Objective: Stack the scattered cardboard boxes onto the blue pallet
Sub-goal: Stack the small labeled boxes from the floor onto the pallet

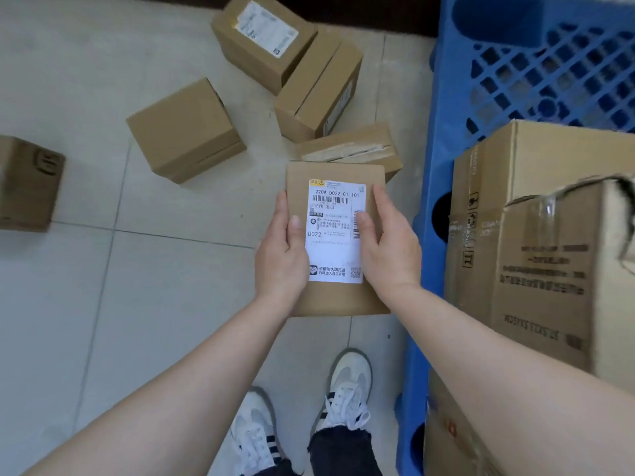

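We've got a flat cardboard box (340, 300) held between both hands above the tiled floor (137, 286), just left of the blue pallet (443, 97). Our left hand (280, 249) grips its left edge, thumb curled on top beside the shipping label (335, 249). Our right hand (388, 249) grips the right edge, thumb on the label. The other fingers go underneath, out of sight. Scattered boxes (185, 132) lie on the floor beyond, and big boxes (549, 252) sit on the pallet.

The left hand (280, 255) and right hand (388, 249) grip a labelled flat box (336, 242) above the tiled floor (165, 304). Beyond lie scattered boxes (185, 132); larger cartons (549, 269) stand on the blue pallet (446, 97).
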### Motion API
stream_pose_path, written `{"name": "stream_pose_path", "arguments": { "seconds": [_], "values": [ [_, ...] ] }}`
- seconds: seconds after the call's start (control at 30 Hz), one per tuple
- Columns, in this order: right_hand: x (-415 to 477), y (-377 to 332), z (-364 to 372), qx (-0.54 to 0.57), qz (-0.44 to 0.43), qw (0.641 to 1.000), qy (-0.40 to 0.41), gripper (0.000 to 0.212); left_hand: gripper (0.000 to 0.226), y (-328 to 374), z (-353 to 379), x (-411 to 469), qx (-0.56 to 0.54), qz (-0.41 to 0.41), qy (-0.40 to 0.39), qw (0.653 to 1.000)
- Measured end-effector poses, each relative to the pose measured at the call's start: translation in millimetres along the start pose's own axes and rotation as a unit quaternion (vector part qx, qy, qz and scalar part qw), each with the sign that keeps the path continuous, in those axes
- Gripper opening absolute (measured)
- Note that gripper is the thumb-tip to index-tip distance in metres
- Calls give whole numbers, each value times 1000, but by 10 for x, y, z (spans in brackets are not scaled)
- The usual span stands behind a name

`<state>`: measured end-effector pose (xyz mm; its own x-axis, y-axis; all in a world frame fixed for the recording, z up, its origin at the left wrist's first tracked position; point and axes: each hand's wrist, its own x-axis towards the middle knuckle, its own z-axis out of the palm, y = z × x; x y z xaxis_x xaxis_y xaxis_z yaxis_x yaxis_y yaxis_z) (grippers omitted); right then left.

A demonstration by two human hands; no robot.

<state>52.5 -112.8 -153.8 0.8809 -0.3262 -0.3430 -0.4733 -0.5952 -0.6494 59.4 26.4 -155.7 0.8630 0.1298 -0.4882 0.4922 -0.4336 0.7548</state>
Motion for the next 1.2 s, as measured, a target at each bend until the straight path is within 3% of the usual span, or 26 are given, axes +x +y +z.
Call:
{"name": "stream_pose_path", "arguments": {
  "seconds": [0.4,0.6,0.87,1.2],
  "values": [
    [-747,-915,-1279,94,-66,993,9,48,46,1311,-656,-871,-147,24,-33,988],
    [-1094,-1075,-1880,62,-100,993,18,49,46,1774,-689,-1324,-181,39,-53,981],
    [-1341,-871,-2785,49,-104,991,64,48,47,2402,-209,-1877,-199,82,-72,974],
    [-1674,37,-3887,54,-75,989,114,48,47,2836,928,-2690,-184,95,-125,970]
  ]
}}
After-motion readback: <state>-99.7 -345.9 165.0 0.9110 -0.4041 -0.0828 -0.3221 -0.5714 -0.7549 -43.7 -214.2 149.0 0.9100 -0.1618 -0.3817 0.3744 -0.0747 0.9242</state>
